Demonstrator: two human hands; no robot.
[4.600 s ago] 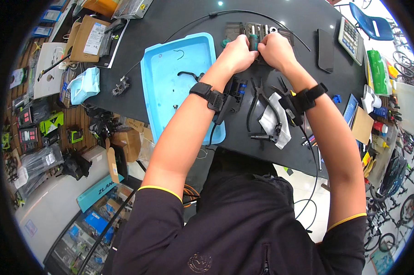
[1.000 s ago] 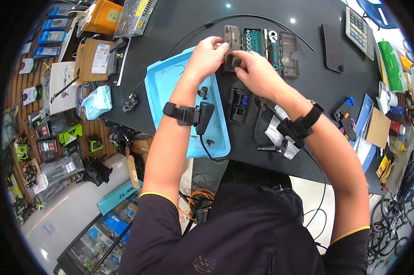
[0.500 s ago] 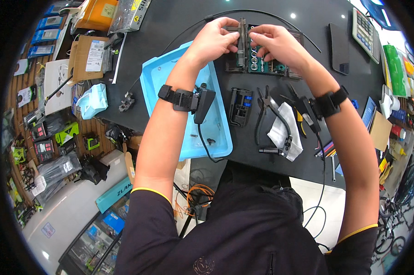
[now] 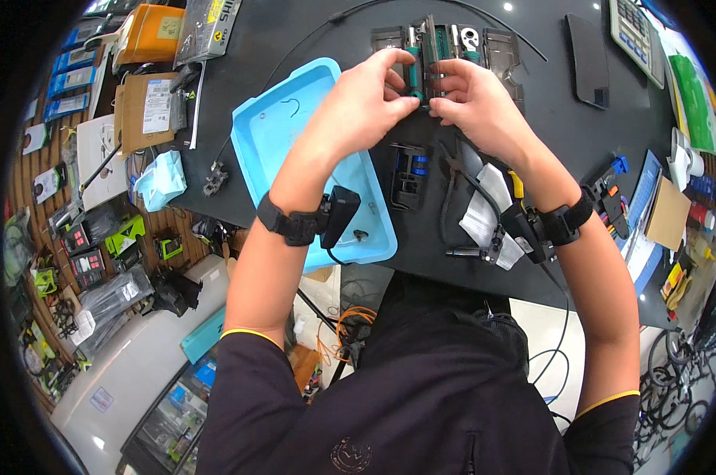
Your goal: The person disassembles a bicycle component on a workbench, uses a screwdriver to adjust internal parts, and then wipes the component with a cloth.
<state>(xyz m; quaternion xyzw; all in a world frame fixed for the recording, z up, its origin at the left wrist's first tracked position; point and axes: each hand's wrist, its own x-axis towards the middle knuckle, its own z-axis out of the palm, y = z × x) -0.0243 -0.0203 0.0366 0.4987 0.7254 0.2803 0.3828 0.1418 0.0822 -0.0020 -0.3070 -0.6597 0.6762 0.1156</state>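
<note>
A dark folding socket set case (image 4: 431,55) stands at the far middle of the table, its two inner panels raised side by side. A green-handled driver (image 4: 413,70) sits in the left panel and a ratchet (image 4: 470,39) shows behind the right one. My left hand (image 4: 371,101) closes on the near left side of the case, thumb at the driver's lower end. My right hand (image 4: 477,93) pinches the right panel from its near side. The flat outer wings of the case, one of them the right wing (image 4: 502,51), spread out on the table.
A light-blue tray (image 4: 251,150) with a few small parts lies left of a small black holder (image 4: 409,176). Cable pliers (image 4: 453,178) and a white cloth (image 4: 478,222) lie near my right forearm. A phone (image 4: 586,62) and a calculator (image 4: 637,41) are far right.
The case's inner panels have swung upright, hiding the row of sockets that showed before. Both hands have come nearer to me and closed on the panels.
</note>
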